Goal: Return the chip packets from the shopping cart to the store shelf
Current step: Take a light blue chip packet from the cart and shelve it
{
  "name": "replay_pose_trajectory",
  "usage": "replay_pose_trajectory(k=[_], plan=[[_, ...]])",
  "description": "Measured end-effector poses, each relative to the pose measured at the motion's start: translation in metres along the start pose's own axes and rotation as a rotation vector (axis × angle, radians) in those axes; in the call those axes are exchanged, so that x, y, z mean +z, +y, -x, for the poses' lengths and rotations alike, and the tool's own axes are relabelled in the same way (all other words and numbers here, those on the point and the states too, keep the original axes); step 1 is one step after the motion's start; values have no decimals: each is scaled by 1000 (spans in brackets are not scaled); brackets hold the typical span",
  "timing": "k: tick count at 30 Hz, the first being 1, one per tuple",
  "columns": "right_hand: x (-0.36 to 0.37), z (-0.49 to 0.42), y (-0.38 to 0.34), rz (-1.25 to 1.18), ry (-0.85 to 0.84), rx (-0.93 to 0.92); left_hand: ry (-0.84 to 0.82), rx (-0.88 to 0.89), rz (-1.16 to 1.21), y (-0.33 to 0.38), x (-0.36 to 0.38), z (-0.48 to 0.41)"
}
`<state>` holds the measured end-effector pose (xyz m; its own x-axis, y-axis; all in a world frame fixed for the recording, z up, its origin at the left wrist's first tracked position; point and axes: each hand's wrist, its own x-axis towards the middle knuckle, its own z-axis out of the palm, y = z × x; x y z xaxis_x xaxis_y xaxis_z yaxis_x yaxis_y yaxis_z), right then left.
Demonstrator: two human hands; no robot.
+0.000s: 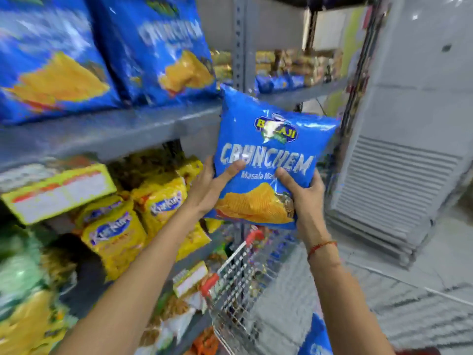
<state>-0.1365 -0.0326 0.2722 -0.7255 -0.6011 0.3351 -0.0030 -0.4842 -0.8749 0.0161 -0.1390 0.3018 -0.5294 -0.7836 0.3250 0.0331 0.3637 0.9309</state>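
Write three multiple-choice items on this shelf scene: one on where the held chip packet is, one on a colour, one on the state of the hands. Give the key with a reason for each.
1. Where is the held packet?
A. Lying in the cart
B. In the air in front of the shelf edge, above the cart
C. Standing on the upper shelf

2. What colour are the packets on the lower shelf?
A. Yellow
B. Red
C. Purple

3. How is the held packet gripped?
A. By the left hand only
B. By the right hand only
C. By both hands at its lower part

Key:
1 B, it hangs before the grey shelf edge, with the wire cart below.
2 A, their wrappers are yellow with blue logos.
3 C, the left hand and the right hand each clasp a lower side.
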Motion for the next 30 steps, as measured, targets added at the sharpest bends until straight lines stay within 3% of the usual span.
replay_pose_trajectory(k=[7,13,18,22,30], plan=[[108,-23,-83,-125,-235,-191,282,247,-4,103,-82,6],[200,-41,-118,-169,-455,-271,492,353,45,144,-152,9],[268,-52,-107,-159,-604,-216,637,353,-8,145,-208,1],[306,-58,-83,-139,-663,-145,706,245,-40,132,-237,-5],[338,-71,-56,-82,-690,-49,764,102,-85,113,-261,-22]])
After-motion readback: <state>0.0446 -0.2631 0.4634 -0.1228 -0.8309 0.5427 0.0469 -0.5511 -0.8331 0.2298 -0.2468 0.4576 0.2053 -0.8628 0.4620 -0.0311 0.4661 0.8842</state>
